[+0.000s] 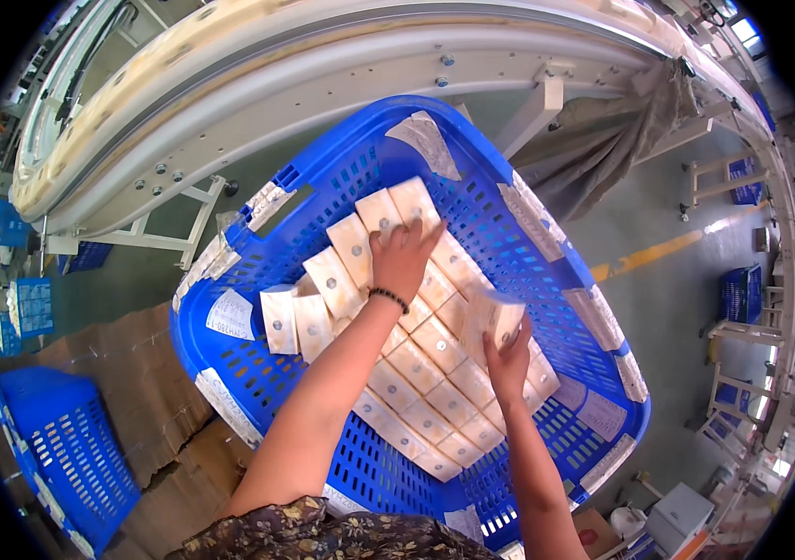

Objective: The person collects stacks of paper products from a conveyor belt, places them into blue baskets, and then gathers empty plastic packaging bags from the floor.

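Observation:
A big blue perforated plastic basket (374, 124) stands in front of me. In it, small cream boxes (435, 419) lie side by side in close rows, with more standing tilted along the left. My left hand (401, 261) reaches over the far end of the rows. Its fingers are spread on the boxes there, and a dark beaded bracelet circles the wrist. Near the basket's right side, my right hand (508, 362) is closed on one cream box (492, 313), raised a little above the rows. Its thumb and fingers are on either side of the box.
Paper labels (425, 142) cover parts of the basket's rim and walls. Beyond it curves a long pale conveyor (341, 98) on white legs. Another blue basket (75, 448) stands at the left by flattened brown cardboard (126, 369). A grey cloth (593, 140) hangs at the far right.

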Demonstrator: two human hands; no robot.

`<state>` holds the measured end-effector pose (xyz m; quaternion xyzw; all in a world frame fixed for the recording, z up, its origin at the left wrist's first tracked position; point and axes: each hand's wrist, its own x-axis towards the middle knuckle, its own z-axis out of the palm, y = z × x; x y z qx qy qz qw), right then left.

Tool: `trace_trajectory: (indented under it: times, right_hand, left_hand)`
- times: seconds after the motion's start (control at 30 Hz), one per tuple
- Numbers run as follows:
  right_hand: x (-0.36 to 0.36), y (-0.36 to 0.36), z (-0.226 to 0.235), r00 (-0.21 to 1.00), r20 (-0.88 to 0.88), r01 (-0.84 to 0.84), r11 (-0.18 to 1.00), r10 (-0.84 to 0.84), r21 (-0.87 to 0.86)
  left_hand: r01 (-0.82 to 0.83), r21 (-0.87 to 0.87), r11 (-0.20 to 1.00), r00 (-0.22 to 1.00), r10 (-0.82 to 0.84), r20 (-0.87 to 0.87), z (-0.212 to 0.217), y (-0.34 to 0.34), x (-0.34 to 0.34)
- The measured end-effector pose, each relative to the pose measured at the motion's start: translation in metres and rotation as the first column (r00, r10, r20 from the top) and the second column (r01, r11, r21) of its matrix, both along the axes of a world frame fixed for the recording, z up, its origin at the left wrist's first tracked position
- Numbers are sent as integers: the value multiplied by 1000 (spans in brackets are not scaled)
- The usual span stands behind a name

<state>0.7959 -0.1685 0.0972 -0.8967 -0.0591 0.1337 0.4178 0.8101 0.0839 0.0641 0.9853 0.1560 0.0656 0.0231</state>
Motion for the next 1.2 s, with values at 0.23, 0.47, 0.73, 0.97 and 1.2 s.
trace_trajectory:
  times: [0.23, 0.47, 0.73, 0.97, 1.2]
  right_hand:
    - [-16, 7, 40, 965, -31, -260, 949, 259, -177]
    - [-74, 34, 38, 852, -398, -402, 912, 339, -84]
    - [-150, 198, 4, 905, -398, 223, 964, -149, 147]
    - [-133, 93, 24, 941, -179, -283, 958, 286, 43]
    - [-209, 168, -16, 777, -152, -622, 783, 612, -27]
  left_hand:
    - [42, -121, 992, 942, 1, 337, 26, 19, 16]
    - [126, -131, 983, 803, -179, -569, 122, 73, -167]
    - [-196, 307, 931, 822, 327, -466, -9, 85, -206]
    - [-455, -40, 890, 726, 344, -596, 42, 90, -162]
    - [26, 94, 995, 716, 47, -697, 38, 133, -174]
